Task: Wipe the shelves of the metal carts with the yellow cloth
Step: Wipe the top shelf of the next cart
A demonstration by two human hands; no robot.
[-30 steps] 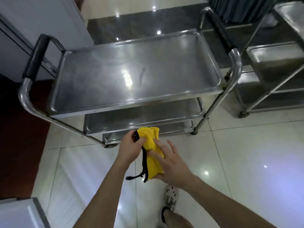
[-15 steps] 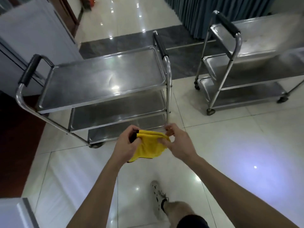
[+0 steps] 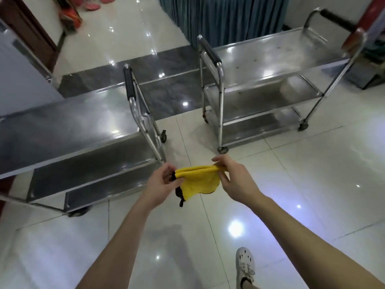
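Up-left of L hand [image 3: 161, 182], apart from it: metal cart [image 3: 62, 124], 3-tier. Pinching left end of yellow cloth [image 3: 198, 181] w/ L hand, fingers curled on hem. Held mid-air btwn both hands, over floor [image 3: 291, 184], touching neither cart. Long axis hand to hand, approx left-right; top edge taut, rest sagging toward body, black trim [image 3: 180, 197] hanging under L hand. Pinching right end w/ R hand [image 3: 234, 180], same grip. Up-right of R hand, well apart: 2nd cart [image 3: 270, 57]. Prob spreading/refolding: keep pull even, fold to flat pad before wiping.

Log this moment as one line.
left hand: pinches yellow cloth | right hand: pinches yellow cloth | left cart, right cart: untouched
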